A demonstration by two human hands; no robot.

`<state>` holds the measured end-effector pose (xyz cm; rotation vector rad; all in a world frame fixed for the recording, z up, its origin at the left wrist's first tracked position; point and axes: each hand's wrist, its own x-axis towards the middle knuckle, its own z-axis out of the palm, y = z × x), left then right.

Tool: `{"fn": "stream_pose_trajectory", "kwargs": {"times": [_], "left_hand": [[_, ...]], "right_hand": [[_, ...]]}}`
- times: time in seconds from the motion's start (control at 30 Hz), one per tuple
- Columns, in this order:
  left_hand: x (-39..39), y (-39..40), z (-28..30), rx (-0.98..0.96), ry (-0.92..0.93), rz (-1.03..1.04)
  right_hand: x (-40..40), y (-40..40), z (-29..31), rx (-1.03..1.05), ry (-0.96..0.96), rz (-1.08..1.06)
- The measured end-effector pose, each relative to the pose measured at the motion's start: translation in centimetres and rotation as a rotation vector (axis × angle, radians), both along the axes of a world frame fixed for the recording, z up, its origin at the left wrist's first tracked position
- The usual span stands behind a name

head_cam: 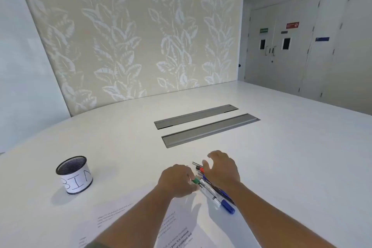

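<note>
Pinching green-capped marker, left hand; right hand spread over marker pile.

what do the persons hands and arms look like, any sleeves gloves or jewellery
The left hand and right hand wear no gloves, and no ring, watch or bracelet shows on either. Both forearms are uncovered down to the picture's bottom edge. Only there, by the left elbow, does what looks like a bit of dark greyish-green sleeve show.
</note>
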<state>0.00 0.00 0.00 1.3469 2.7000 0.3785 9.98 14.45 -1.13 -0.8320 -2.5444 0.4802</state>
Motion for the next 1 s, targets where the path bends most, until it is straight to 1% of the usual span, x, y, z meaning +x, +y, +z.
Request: {"fn": "stream_pose_trajectory", "kwargs": {"times": [0.13,0.33,0.47,0.53,0.67,0.87,1.0], "left_hand": [[1.1,0.9,-1.3,-0.033,-0.087,0.018],[2.8,1.8,-2.8,-0.003,-0.212,0.039],[3.5,2.4,-3.3,0.053,-0.225,0.064],[3.8,2.8,-3.6,0.092,-0.226,0.087],[4.1,3.7,-4.0,0.176,-0.230,0.131],[2.9,4.7,-4.8,0.169,-0.164,0.067],[1.5,5.1,-4.1,0.232,-0.170,0.097]], "right_hand": [[1.1,0.8,-2.1,-0.071,-0.101,-0.022],[2.3,1.4,-4.7,-0.056,-0.192,-0.114],[3.3,1.3,-6.1,0.010,-0.132,-0.250],[3.6,1.2,-6.5,-0.030,-0.089,-0.278],[4.0,1.3,-7.2,-0.110,-0.038,-0.248],[3.8,1.5,-8.4,-0.057,-0.091,-0.156],[2.9,1.7,-8.7,-0.056,-0.084,-0.144]]}}
